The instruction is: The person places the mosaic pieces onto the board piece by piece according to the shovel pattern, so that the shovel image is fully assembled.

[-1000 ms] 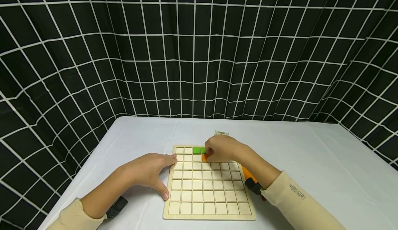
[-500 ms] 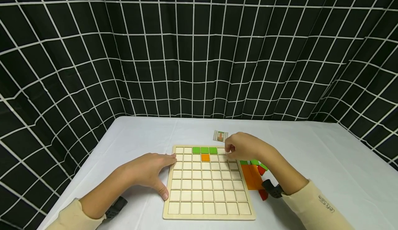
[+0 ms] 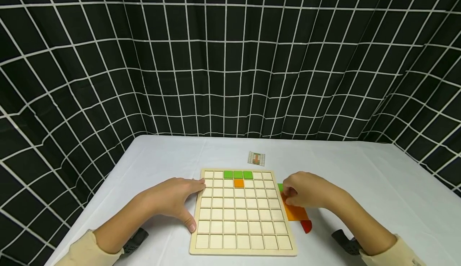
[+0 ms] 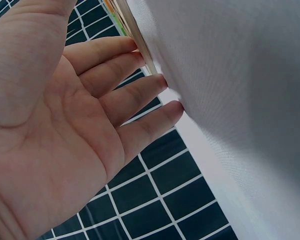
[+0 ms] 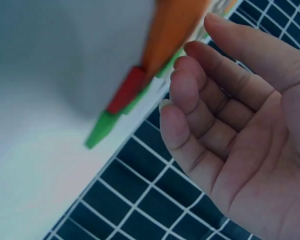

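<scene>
A pale wooden grid board (image 3: 248,251) lies on the white table. Three green squares (image 3: 238,175) sit in its far row, with one orange square (image 3: 239,183) below the middle one. My left hand (image 3: 173,198) rests against the board's left edge, thumb and fingers spread; in the left wrist view its straight fingers (image 4: 135,97) reach that edge. To the right of the board, my right hand (image 3: 309,190) is over the orange pieces (image 3: 296,214), partly hiding them. In the right wrist view its fingers (image 5: 182,90) bend loosely and nothing shows between them.
A red piece (image 3: 306,226) lies nearer me beside the orange ones, and a green piece (image 3: 280,187) is by the board's right edge. Behind the board lies a small printed grid card (image 3: 256,159). A black curtain with white grid lines (image 3: 230,58) surrounds the table.
My right hand has left the far rows of the board and moved right and toward me, over the loose pieces. A third green square came into view. My left hand stayed put.
</scene>
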